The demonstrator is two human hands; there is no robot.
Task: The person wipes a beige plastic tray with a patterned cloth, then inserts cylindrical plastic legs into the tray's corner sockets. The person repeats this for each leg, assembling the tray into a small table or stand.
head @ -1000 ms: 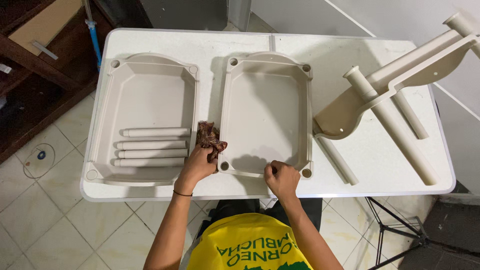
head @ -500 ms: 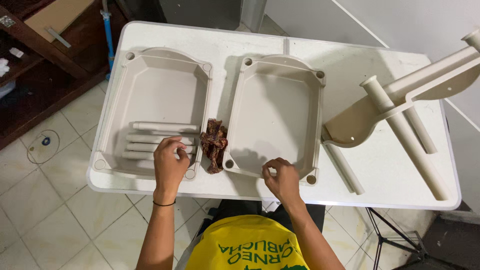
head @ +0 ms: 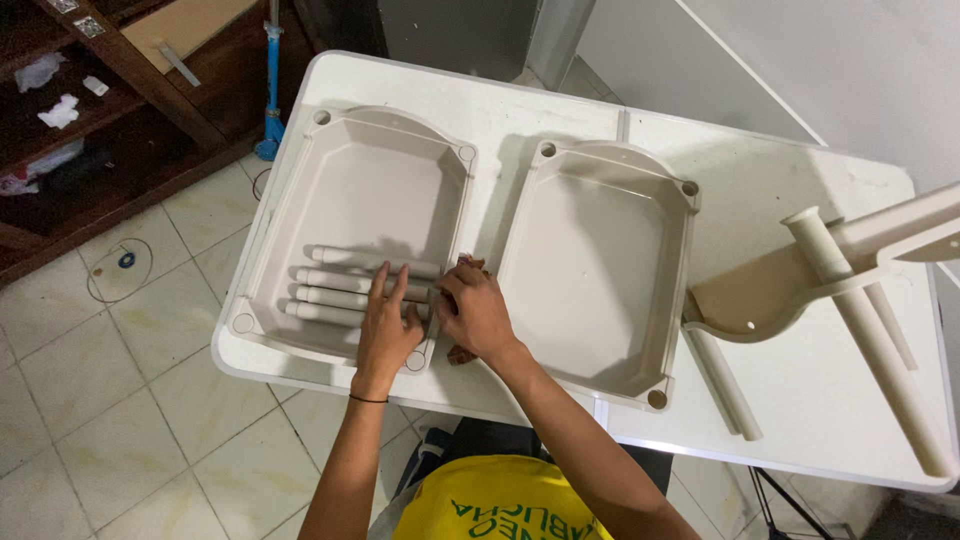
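Two beige plastic trays lie side by side on a white table (head: 560, 110). The left tray (head: 350, 190) holds several beige tubes (head: 335, 285) along its near side. My left hand (head: 388, 325) lies flat on the right ends of those tubes, fingers spread. My right hand (head: 478, 312) rests between the trays, covering a brown rag (head: 462, 353) of which only a bit shows; whether it grips the rag is hidden. The right tray (head: 600, 260) is empty.
A partly built beige plastic piece with tube legs (head: 850, 290) lies at the table's right. A loose tube (head: 725, 385) lies beside the right tray. Tiled floor and a dark wooden shelf (head: 80, 110) lie to the left.
My left hand let go of the rag and moved left onto the tubes. My right hand moved left from the right tray's near rim onto the rag.
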